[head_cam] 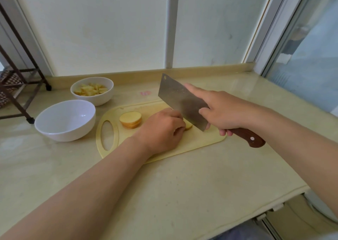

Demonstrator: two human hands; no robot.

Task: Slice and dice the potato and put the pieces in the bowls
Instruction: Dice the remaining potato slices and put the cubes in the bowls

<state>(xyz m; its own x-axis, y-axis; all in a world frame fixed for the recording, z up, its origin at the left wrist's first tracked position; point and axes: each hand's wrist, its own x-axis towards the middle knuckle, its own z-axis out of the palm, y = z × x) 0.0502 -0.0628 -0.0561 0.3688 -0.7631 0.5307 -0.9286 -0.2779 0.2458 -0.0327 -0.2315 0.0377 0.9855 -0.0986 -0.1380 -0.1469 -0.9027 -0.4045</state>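
On the pale yellow cutting board (197, 139), my left hand (161, 130) curls over a piece of potato (188, 126), most of it hidden under my fingers. My right hand (222, 110) grips the cleaver (180, 101) by its brown wooden handle, index finger stretched along the blade, whose edge sits at the potato beside my left fingers. A stack of round potato slices (131, 119) lies on the board to the left. The near white bowl (65, 120) is empty. The far white bowl (92, 90) holds diced potato.
The beige countertop (164, 185) ends at a front edge on the lower right. A dark metal rack (18, 86) stands at the far left. A wall and window frame close off the back, with a glass pane on the right.
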